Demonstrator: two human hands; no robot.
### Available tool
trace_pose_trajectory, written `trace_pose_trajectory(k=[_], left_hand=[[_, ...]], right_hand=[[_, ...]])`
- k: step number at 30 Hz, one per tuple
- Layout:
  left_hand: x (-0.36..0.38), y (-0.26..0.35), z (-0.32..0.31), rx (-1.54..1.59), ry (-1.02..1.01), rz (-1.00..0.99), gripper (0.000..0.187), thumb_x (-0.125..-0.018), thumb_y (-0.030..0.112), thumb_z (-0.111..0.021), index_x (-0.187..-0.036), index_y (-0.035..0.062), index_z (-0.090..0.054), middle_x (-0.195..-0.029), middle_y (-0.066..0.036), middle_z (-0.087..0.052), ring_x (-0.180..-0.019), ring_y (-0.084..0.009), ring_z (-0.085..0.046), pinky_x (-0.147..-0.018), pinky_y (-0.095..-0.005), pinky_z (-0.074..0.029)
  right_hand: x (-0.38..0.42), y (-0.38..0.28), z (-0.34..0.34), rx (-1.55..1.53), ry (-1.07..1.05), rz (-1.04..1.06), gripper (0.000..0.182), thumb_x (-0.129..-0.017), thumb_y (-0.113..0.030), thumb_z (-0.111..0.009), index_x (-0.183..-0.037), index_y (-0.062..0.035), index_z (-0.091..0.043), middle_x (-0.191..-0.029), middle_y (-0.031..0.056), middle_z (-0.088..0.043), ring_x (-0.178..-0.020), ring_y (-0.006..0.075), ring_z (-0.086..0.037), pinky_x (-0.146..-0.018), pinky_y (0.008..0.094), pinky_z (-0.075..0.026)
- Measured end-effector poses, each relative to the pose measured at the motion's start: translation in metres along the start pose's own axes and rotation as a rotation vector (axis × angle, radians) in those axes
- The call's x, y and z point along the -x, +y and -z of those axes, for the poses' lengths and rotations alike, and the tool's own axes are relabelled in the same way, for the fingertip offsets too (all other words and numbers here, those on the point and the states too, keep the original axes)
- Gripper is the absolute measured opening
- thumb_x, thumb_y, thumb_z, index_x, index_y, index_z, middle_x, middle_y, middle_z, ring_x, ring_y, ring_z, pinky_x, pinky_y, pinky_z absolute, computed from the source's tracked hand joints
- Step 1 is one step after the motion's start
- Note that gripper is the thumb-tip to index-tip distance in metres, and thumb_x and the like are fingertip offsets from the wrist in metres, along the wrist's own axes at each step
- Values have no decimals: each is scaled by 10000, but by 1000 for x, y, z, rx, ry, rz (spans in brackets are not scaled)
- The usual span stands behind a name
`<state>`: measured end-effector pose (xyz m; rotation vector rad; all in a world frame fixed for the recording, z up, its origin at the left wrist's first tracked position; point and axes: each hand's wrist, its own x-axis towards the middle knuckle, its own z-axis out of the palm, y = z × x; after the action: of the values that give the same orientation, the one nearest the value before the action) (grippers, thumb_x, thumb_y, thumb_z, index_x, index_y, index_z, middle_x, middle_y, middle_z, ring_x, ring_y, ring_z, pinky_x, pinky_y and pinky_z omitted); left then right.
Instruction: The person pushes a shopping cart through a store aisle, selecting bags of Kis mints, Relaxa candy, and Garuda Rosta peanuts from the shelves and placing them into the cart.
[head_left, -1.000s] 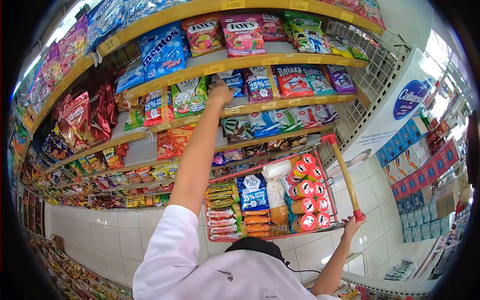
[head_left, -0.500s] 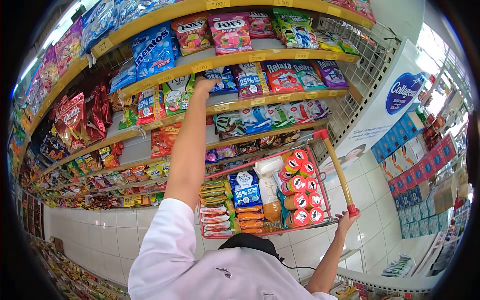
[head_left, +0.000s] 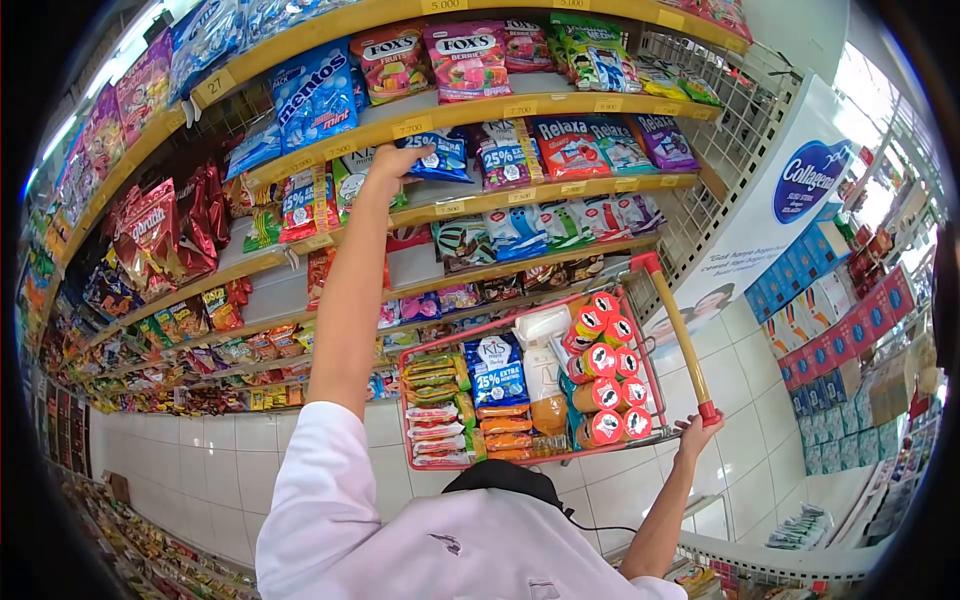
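Note:
My left hand (head_left: 398,160) reaches up to a candy shelf and grips the left side of a blue KIS candy bag (head_left: 440,158) marked 25% extra. The thumb lies over the bag's front; the other fingers are partly hidden. My right hand (head_left: 697,432) is closed around the red end of the shopping cart handle (head_left: 683,345). Below the shelf, the red-rimmed shopping cart (head_left: 660,395) holds another blue KIS bag (head_left: 496,372), several red-lidded cans (head_left: 604,392), a white-and-tan package (head_left: 545,390) and rows of small green, white and orange packets.
Relaxa bags (head_left: 573,148) stand to the right of the held bag. Fox's bags (head_left: 468,62) and a Mentos bag (head_left: 312,100) sit one shelf up. A wire rack panel (head_left: 735,120) and a Collagena sign (head_left: 808,180) border the shelf's right end.
My left hand has shifted slightly left, and the blue KIS bag in it shows more of its front. The right hand stays on the cart handle.

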<state>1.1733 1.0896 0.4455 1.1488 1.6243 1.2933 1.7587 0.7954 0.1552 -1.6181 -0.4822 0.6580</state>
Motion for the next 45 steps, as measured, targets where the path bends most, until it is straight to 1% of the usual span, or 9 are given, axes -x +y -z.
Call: trace_pose_trajectory(k=[12,15,18,19,24,25,30,36,45], left_hand=[[167,-63,26,402,-78,-68,732,-751,97,-804,-1341,-66,-403,-1177,-158,-614,-1053,-216,-612,-910,-337,-504],[217,-134,11,386,-105,30,751,-737,78,-802,-1357,-48,-397,-1220,-144,-598,-1107,-220,-581,-967,-349,-462],[268,-218,-16,300,-187,309,749,-741,97,-804,-1359,-27,-401,-1268,-139,-574,-1122,-219,-570,-968,-333,-455],[285,-236,-28,373,-240,420,746,-749,106,-803,-1363,-23,-399,-1271,-138,-572,-1121,-218,-569,-968,-328,-454],[335,-352,-76,250,-416,482,723,-794,136,-778,-1381,-13,-385,-1234,-93,-596,-1089,-190,-587,-929,-325,-482],[343,-357,-81,345,-445,495,690,-796,131,-775,-1362,-12,-407,-1216,-85,-610,-1082,-179,-590,-921,-325,-485],[355,-405,-107,90,-469,337,613,-758,171,-794,-1260,-1,-488,-1157,-128,-643,-1019,-222,-635,-902,-338,-491],[367,-367,-98,-433,-252,59,858,-708,97,-751,-1425,-2,-290,-1162,-269,-600,-1074,-391,-606,-899,-430,-489],[364,-373,-90,-602,-458,45,938,-698,99,-795,-1444,-5,-236,-1169,-301,-579,-1055,-451,-586,-890,-463,-486]], right_hand=[[15,-30,15,262,-115,-87,545,-929,-193,-561,-1357,-93,-239,-895,110,-521,-681,156,-586,-556,284,-495],[-11,7,24,555,259,393,511,-913,-282,-647,-1250,34,-429,-1058,163,-550,-880,239,-576,-711,316,-490],[61,-56,-17,339,222,460,460,-936,-231,-619,-1277,27,-449,-1115,161,-533,-906,227,-578,-823,349,-465],[85,-64,-34,594,347,797,365,-938,-202,-611,-1222,3,-508,-1134,139,-541,-1009,226,-531,-867,349,-431],[161,-51,-115,306,-506,633,156,-867,-43,-596,-1022,-20,-593,-977,105,-609,-881,231,-587,-796,362,-489],[166,-45,-127,348,-826,408,180,-847,-57,-618,-1021,-14,-596,-1002,120,-624,-931,266,-610,-811,382,-493],[188,26,-173,730,-1259,610,587,-763,-60,-701,-1308,-53,-482,-1312,215,-506,-1199,353,-510,-972,395,-439],[200,55,-180,1091,-1364,633,1030,-649,-210,-835,-1500,-151,-258,-1541,277,-113,-1409,459,-187,-1129,473,-276],[210,53,-198,1171,-1451,804,1166,-581,-417,-872,-1519,-306,-188,-1566,257,14,-1421,498,-81,-1133,558,-205]])
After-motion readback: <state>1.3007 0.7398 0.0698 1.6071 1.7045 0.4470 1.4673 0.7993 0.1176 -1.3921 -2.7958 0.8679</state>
